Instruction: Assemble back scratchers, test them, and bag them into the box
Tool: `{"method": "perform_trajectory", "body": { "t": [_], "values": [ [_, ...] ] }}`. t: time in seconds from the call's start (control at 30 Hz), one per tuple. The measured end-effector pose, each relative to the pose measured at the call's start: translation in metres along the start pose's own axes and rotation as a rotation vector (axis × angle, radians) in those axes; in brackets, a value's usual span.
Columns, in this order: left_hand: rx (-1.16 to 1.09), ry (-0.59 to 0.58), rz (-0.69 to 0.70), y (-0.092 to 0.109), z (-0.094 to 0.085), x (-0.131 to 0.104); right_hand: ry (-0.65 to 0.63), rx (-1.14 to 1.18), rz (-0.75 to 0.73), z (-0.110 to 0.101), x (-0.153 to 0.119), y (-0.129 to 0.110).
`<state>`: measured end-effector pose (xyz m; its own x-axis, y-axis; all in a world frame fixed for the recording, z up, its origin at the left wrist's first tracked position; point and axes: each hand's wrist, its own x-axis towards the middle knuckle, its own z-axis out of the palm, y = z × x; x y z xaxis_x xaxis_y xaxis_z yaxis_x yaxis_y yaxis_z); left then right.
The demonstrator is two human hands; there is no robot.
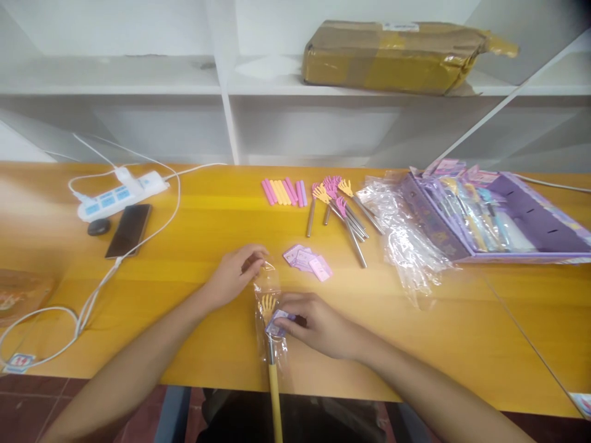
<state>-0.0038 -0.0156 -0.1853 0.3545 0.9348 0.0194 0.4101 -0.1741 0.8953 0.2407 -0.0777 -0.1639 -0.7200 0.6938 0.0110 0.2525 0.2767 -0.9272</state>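
Observation:
A clear plastic bag (283, 363) holds a back scratcher (274, 394) with a yellow hand-shaped head, a metal rod and a yellow handle that reaches past the table's front edge. My left hand (237, 271) pinches the bag's top end between thumb and fingers. Between the thumb and fingers of my right hand (316, 323) is a small purple card (278, 322), lying over the scratcher's neck. Beyond my hands, several similar cards (302, 258) lie in a loose fan on the table.
Behind the cards lie pink, yellow and purple tubes (284, 192) and several scratcher heads on metal rods (353, 224). To the right are empty bags (406, 240) and a purple box (530, 215) with bagged scratchers. A power strip (122, 195), phone (129, 231) and cables occupy the left.

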Motion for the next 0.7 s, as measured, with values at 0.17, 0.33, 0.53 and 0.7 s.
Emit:
{"method": "perform_trajectory", "body": {
  "t": [0.17,0.33,0.53,0.7],
  "values": [
    [-0.285,-0.039,-0.079,-0.002,-0.001,0.006,0.048,0.018,0.028,-0.004,0.001,0.002],
    [-0.302,-0.08,-0.095,-0.004,-0.001,0.007,0.022,0.021,0.031,-0.012,0.003,0.001],
    [-0.435,-0.158,-0.038,0.001,0.003,0.001,-0.059,-0.004,0.075,-0.028,-0.001,0.002],
    [-0.531,-0.22,-0.113,0.005,0.009,-0.004,-0.123,-0.016,0.077,-0.048,-0.01,0.004]
  ]
}}
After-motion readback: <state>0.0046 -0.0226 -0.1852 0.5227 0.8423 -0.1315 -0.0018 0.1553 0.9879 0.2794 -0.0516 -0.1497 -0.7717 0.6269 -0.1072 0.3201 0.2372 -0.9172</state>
